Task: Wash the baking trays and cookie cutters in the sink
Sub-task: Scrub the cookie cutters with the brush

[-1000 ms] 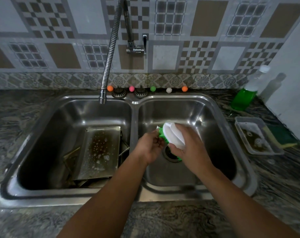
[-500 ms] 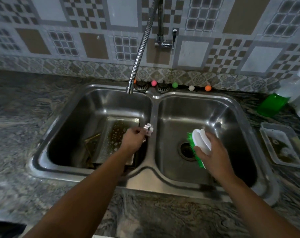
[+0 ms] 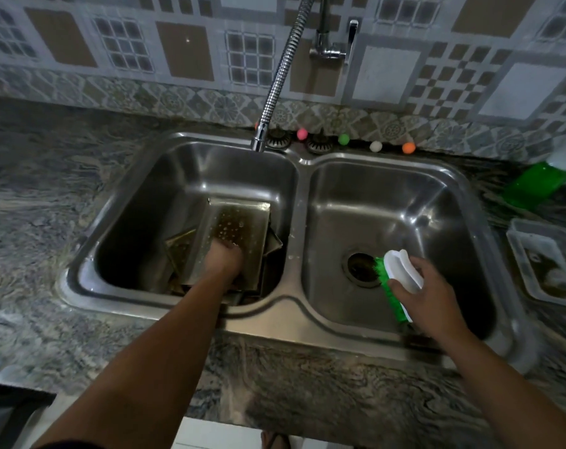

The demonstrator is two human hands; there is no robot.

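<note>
Half a second earlier the left hand [image 3: 224,258] was raised over the divider with a small white cutter pinched in it; it has since been lowered into the left basin, onto the top baking tray [image 3: 239,233]. Its fingers are curled down out of sight, so whether anything is gripped cannot be told, and the cutter can no longer be seen. Flat, rectangular metal trays, browned and beaded with droplets, are stacked askew at about 5 o'clock in that basin. The right hand [image 3: 427,296] is closed around a scrubbing brush [image 3: 400,273], smooth white plastic on the back and stiff green bristles, held beside the round drain [image 3: 359,270] of the right basin. The stainless double sink [image 3: 299,189] is set in mottled stone counter [image 3: 41,196]. A ribbed chrome hose [image 3: 277,89] hangs over the left basin at 12 o'clock.
</note>
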